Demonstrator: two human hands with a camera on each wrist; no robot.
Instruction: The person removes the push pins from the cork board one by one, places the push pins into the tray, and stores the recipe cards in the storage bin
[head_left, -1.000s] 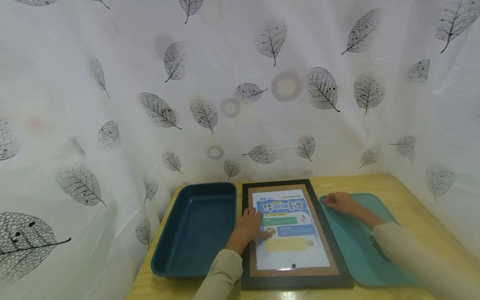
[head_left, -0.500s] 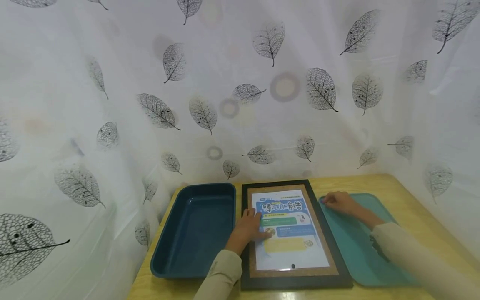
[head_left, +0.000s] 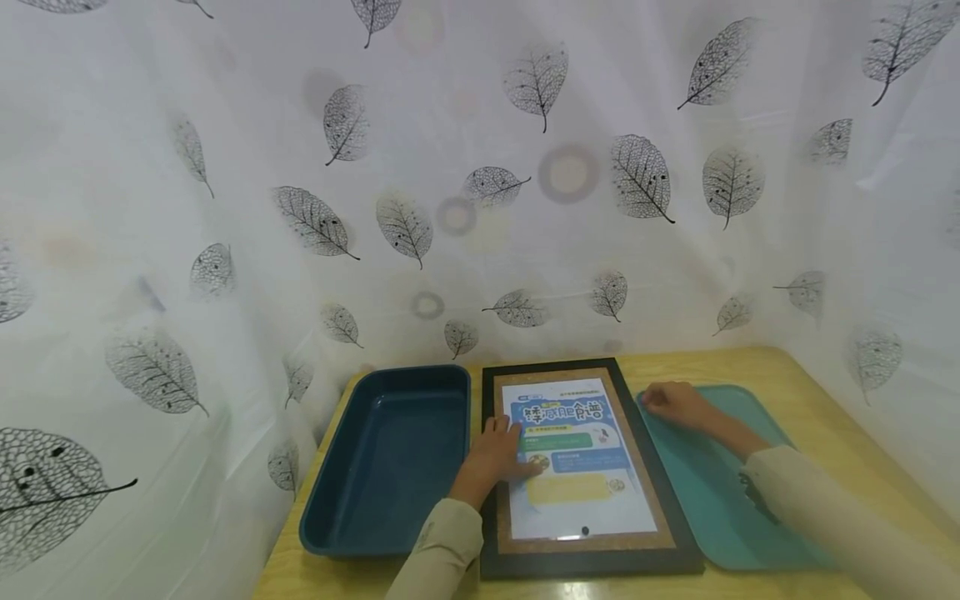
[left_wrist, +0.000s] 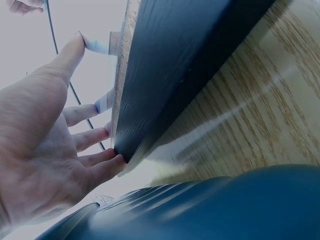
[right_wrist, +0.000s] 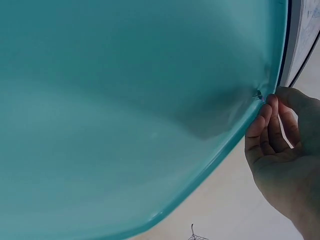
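Observation:
My left hand [head_left: 491,458] lies with spread fingers across the left side of a black-framed cork board [head_left: 495,562]. Its fingers and thumb touch the printed poster [head_left: 577,517] on the cork. In the left wrist view, the smaller fingers reach the black frame edge [left_wrist: 165,75]. A dark round pin [head_left: 586,531] sits at the poster's bottom. My right hand [head_left: 678,406] is at the far left corner of a teal tray [head_left: 720,492]. In the right wrist view, its thumb and fingertips come together at a small dark piece [right_wrist: 258,94] by the tray rim; its kind is unclear.
A deep dark-blue tub [head_left: 390,467] stands left of the board. All of these lie on a wooden table [head_left: 787,400]. A translucent leaf-print curtain [head_left: 465,267] hangs behind and along both sides.
The hands, board, tray and tub keep their places. Only the head view shifts very slightly, and the right fingertips move a tiny amount.

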